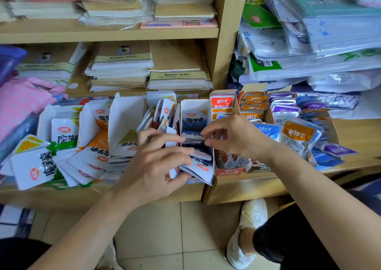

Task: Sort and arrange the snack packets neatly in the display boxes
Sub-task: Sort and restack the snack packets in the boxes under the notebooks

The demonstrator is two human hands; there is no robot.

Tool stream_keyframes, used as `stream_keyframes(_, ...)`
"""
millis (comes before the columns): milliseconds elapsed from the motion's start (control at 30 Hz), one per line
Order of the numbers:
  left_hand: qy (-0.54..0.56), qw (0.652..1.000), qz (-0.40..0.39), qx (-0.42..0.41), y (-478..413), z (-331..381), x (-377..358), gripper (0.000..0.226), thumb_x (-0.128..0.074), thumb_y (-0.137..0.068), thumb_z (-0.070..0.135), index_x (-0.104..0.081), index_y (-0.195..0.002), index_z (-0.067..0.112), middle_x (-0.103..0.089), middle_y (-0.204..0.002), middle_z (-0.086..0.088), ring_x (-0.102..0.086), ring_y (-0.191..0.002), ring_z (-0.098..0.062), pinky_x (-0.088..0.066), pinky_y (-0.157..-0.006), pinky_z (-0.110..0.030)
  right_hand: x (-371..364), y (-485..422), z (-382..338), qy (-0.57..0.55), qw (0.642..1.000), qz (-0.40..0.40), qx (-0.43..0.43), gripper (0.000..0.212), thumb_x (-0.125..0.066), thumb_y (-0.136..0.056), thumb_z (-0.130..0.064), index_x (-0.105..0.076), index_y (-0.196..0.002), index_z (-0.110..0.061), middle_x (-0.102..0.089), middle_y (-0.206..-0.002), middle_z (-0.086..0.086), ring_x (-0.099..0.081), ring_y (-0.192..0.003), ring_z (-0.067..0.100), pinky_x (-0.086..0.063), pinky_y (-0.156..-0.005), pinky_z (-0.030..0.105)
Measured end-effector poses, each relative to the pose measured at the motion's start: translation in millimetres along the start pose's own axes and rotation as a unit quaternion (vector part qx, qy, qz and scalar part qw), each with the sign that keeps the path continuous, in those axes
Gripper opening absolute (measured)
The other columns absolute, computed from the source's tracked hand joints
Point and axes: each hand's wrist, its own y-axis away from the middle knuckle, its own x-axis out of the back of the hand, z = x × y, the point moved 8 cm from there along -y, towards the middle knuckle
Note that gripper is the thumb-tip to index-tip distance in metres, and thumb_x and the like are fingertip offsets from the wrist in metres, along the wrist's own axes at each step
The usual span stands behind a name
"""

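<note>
Blue snack packets (194, 120) fill the narrow display box (192, 105) at the centre of the head view, and both hands are in it. The box runs front to back, from 6 o'clock toward 12 o'clock. The packets stand across it, faces toward the camera, with their long top edges lying 9 to 3. At the back one stands upright and readable. Toward the front they lean forward and fan out over the box's low front lip.

The left hand (152, 166) comes in from 7 o'clock. Its fingers (183, 151) lie nearly straight over the faces of the front packets while the thumb hooks under them at the lip, so it holds that front bundle clamped. The right hand (237, 138) comes in from 4 o'clock with its fingers curled. Its fingertips (206, 143) pinch the top edge of one blurred packet in the middle of the row, at 3 o'clock from the left fingertips and almost touching them.

The step in hand looks like squaring the row. The pinched packet would have to go down or back toward 12 o'clock, along the box's axis, while the left hand stops the front ones spilling toward 6. The right hand is nearer to the gap.

At 3 o'clock of the box stands an orange box (228, 172). At 9 o'clock white packets (35, 166) lie loose on the shelf (247, 185).
</note>
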Motion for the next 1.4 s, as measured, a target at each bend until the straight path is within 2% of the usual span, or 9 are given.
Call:
stream_keyframes(100,-0.002,0.999,0.001,0.035,2,-7,0,0.02,-0.077,-0.078,0.032,-0.075,-0.093,0.018,-0.072,-0.106,0.001,-0.063,-0.104,-0.018,-0.037,-0.093,-0.041,7,-5,-5,0.031,0.996,0.073,0.041,0.009,-0.074,-0.089,-0.014,-0.079,-0.097,-0.014,-0.075,-0.09,-0.007,-0.064,-0.073,-0.002,-0.045,-0.068,0.005)
stream_keyframes(200,-0.016,1.0,0.0,0.021,0,-4,0,0.016,-0.079,-0.077,0.027,-0.08,-0.091,0.02,-0.074,-0.097,0.008,-0.063,-0.097,-0.015,-0.037,-0.09,-0.042,13,-12,1,0.004,0.992,0.122,0.022,0.006,-0.073,-0.09,-0.013,-0.078,-0.092,-0.012,-0.075,-0.084,-0.003,-0.067,-0.072,0.005,-0.053,-0.068,0.018)
stream_keyframes(533,-0.013,1.0,-0.007,0.01,-1,-2,-2,0.008,-0.077,-0.08,0.024,-0.08,-0.087,0.022,-0.074,-0.095,0.017,-0.066,-0.095,-0.016,-0.035,-0.092,-0.043,18,-19,12,-0.059,0.983,0.172,-0.032,0.008,-0.067,-0.093,-0.01,-0.074,-0.089,-0.011,-0.065,-0.07,-0.017,-0.065,-0.065,0.01,-0.053,-0.063,0.027)
stream_keyframes(633,-0.009,1.0,-0.018,0.014,0,-4,-3,0.01,-0.076,-0.082,0.029,-0.08,-0.088,0.022,-0.074,-0.097,0.017,-0.065,-0.098,-0.015,-0.035,-0.094,-0.045,22,-16,12,-0.057,0.978,0.197,-0.032,0.009,-0.064,-0.095,-0.011,-0.072,-0.091,-0.012,-0.067,-0.071,-0.009,-0.067,-0.066,0.014,-0.054,-0.062,0.033)
stream_keyframes(767,-0.007,1.0,-0.016,0.019,-1,-3,-1,0.013,-0.076,-0.083,0.033,-0.079,-0.089,0.023,-0.074,-0.099,0.016,-0.065,-0.1,-0.016,-0.037,-0.092,-0.048,11,-9,-4,-0.02,0.993,0.111,0.019,0.011,-0.067,-0.094,-0.01,-0.075,-0.1,-0.013,-0.071,-0.083,-0.009,-0.064,-0.073,0.003,-0.044,-0.064,0.009)
stream_keyframes(900,-0.042,0.997,-0.018,0.056,-2,-8,-1,0.016,-0.073,-0.083,0.038,-0.077,-0.092,0.024,-0.07,-0.116,0.009,-0.06,-0.117,-0.023,-0.035,-0.094,-0.046,-8,1,-6,-0.032,0.999,-0.007,0.003,0.009,-0.068,-0.094,-0.011,-0.076,-0.096,-0.015,-0.069,-0.079,-0.016,-0.066,-0.076,0.004,-0.047,-0.067,0.012)
stream_keyframes(1000,-0.053,0.995,-0.05,0.073,-2,-11,-5,0.024,-0.066,-0.085,0.044,-0.076,-0.097,0.025,-0.066,-0.13,0.007,-0.053,-0.129,-0.025,-0.031,-0.101,-0.044,-5,3,-1,-0.062,0.997,0.028,-0.021,0.009,-0.067,-0.095,-0.011,-0.073,-0.093,-0.017,-0.067,-0.076,-0.015,-0.064,-0.071,0.004,-0.045,-0.064,0.014)
stream_keyframes(1200,-0.079,0.993,-0.07,0.054,-1,-5,-8,0.026,-0.063,-0.09,0.04,-0.076,-0.105,0.023,-0.068,-0.13,0.009,-0.049,-0.137,-0.022,-0.031,-0.105,-0.05,5,-2,-1,-0.04,0.992,0.12,-0.02,0.008,-0.066,-0.095,-0.008,-0.07,-0.094,-0.015,-0.061,-0.07,-0.018,-0.06,-0.062,0.001,-0.042,-0.058,0.01)
stream_keyframes(1400,-0.089,0.987,-0.108,0.076,3,-10,-15,0.032,-0.06,-0.089,0.046,-0.071,-0.109,0.025,-0.069,-0.119,0.011,-0.047,-0.136,-0.022,-0.028,-0.102,-0.047,3,-6,3,-0.049,0.996,0.074,-0.024,0.014,-0.077,-0.087,-0.011,-0.074,-0.1,-0.013,-0.071,-0.085,-0.004,-0.064,-0.075,0.002,-0.051,-0.066,0.014)
